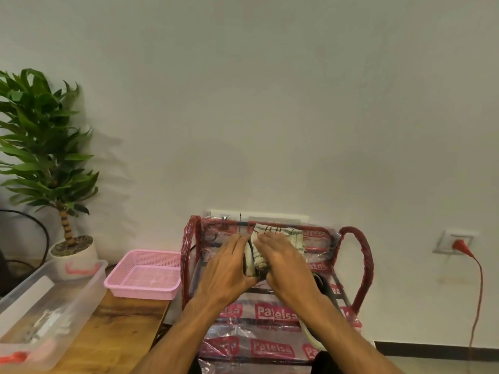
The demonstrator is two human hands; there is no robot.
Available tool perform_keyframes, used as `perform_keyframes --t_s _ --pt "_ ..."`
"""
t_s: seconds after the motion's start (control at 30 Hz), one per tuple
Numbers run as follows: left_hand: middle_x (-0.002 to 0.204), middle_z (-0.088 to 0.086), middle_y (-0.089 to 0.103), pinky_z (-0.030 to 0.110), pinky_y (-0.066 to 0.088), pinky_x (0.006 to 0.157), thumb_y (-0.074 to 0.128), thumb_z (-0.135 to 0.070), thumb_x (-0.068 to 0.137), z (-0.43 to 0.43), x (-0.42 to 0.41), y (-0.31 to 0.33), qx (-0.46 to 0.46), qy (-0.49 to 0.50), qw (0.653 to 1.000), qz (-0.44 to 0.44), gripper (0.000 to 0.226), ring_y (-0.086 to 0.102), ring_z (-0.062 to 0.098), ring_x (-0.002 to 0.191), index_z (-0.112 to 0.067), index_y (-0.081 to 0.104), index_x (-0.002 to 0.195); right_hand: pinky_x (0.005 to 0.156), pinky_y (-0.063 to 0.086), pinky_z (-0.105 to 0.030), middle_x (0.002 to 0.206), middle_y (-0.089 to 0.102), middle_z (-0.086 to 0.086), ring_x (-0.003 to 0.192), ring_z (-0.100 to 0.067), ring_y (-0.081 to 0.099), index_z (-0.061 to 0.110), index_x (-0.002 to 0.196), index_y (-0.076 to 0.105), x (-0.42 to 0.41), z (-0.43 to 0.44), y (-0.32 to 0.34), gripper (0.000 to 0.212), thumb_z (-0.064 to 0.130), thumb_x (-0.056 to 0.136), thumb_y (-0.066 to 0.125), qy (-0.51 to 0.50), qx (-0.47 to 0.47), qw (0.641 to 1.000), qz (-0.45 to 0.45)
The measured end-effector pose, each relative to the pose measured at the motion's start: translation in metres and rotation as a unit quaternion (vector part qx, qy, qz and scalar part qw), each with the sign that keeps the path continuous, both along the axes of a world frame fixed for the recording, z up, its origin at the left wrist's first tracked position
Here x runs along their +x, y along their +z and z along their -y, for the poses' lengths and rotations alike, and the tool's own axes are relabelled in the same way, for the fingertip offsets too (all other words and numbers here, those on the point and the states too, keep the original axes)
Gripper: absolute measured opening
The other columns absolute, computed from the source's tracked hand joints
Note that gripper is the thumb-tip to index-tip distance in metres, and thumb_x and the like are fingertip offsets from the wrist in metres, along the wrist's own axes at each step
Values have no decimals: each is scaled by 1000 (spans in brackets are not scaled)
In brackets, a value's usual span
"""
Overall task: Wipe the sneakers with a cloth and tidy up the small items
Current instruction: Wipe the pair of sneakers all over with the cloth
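Hands (229,265) (283,263) press cloth (278,234) (rack (361,255) around).

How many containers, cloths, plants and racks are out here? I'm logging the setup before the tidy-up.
Containers: 2, the pink basket and the clear plastic bin
Cloths: 1, the striped cloth under both hands
Plants: 1, the potted plant
Racks: 1, the red rack in printed plastic wrap
Total: 5
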State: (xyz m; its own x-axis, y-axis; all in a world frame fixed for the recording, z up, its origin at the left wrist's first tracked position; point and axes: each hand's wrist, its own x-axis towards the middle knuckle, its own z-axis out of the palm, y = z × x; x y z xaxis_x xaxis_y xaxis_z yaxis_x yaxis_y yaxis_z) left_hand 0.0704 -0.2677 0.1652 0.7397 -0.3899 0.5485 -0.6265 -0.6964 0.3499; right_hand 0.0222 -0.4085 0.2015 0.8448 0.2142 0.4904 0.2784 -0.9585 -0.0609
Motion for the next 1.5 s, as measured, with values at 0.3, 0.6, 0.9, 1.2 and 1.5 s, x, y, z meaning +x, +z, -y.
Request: perform_keyframes --t_s 0.3,0.6,0.9,1.2,1.5 --pt "126 12 63 35 44 102 88 -47 60 9 -7 -11 38 31 997 52 93 61 26 116 -3 52 133 105 31 -41 118 69 -9 112 -24 64 9 115 69 12 0 -8 75 10 45 95 -37 -35 999 18" --pt "119 15 67 41 41 103 91 -51 53 6 -12 -22 35 82 995 44 94 64 29 113 -1 58 126 105 37 -43 121 67 -10 116 -23 62 9 117 69 -5 -4 -27 78 17 45 96 -12 -85 995 58" --pt "138 15 54 32 22 113 81 -32 74 4 -16 -17 20 92 995 18 82 49 28 131 -4 45 141 113 28 -41 127 63 -11 122 -24 58 8 122 66 -13 4 -42 74 3 51 89 32 -108 987 118" --pt "125 10 64 32 35 107 86 -49 63 6 -14 -18 -11 79 996 30 87 61 24 117 -5 55 131 106 34 -40 115 69 -12 111 -26 65 6 111 72 16 -8 -23 66 21 51 94 -13 -104 990 90" --pt "136 2 55 34 42 108 76 -56 70 -5 -3 -10 2 67 997 29 88 52 18 125 -15 44 141 107 33 -46 118 69 -6 115 -22 62 12 113 71 -19 25 -31 54 9 62 89 56 -93 985 133"
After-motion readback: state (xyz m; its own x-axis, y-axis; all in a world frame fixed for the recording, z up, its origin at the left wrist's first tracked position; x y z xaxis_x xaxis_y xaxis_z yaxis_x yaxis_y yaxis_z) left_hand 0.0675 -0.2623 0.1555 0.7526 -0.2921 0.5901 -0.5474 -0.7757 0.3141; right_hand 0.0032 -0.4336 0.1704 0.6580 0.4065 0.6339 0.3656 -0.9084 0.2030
